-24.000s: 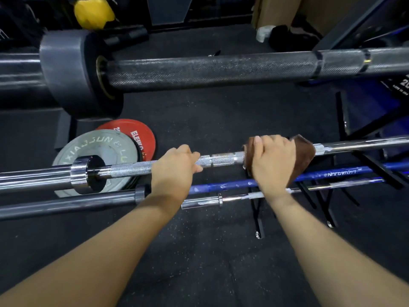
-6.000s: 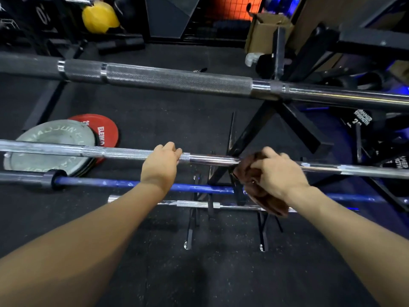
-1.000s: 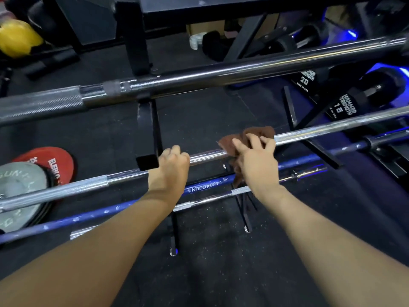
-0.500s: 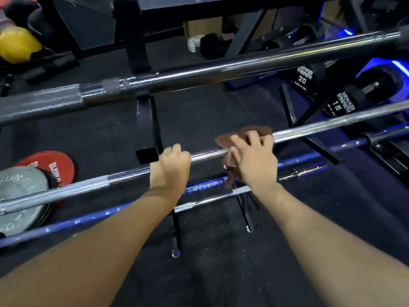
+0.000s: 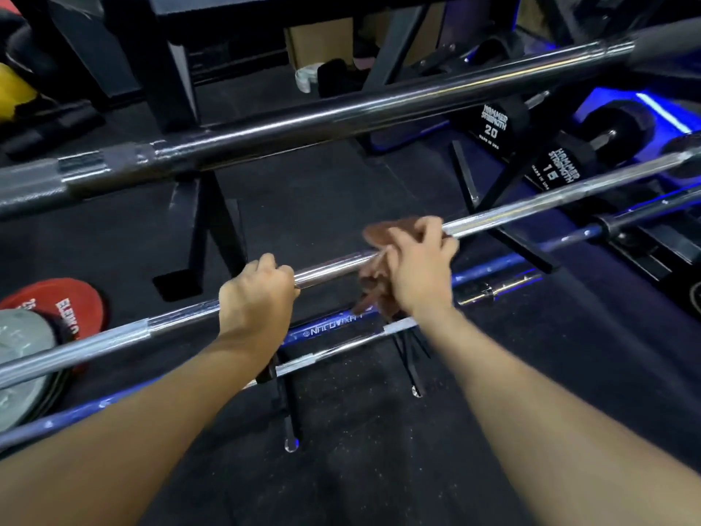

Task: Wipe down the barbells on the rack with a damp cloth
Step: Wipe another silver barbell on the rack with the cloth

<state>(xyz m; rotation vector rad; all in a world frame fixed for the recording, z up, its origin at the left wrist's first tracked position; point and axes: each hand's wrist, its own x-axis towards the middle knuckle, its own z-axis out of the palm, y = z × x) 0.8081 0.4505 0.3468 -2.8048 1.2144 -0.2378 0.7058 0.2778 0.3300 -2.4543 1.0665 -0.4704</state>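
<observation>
The left hand (image 5: 258,294) is closed around the chrome barbell (image 5: 531,206), with the fingers curled over the top of the shaft. This barbell runs across the view from low on the left to higher on the right, in the middle row of the rack (image 5: 216,225). Just to the right, the right hand (image 5: 421,271) holds a brown cloth (image 5: 383,229) on the same barbell. Its fingers are bent over the cloth and press it on the shaft; part of the cloth hangs below the bar, under the palm. This hand is a little blurred. The two hands are near each other but they do not touch.

Above them lies a thicker dark barbell (image 5: 341,112), with a rough grey grip part at the left end. Below the chrome one there is a blue barbell (image 5: 333,330) with white letters on it, and just beside it a thinner silver bar (image 5: 341,347).

On the black floor (image 5: 341,468) at the left lie a red plate (image 5: 57,305) and a grey plate (image 5: 19,358); the grey one partly covers the red one. At the upper right two black dumbbells are marked 20 (image 5: 493,123) and 15 (image 5: 561,168), with blue light behind them.
</observation>
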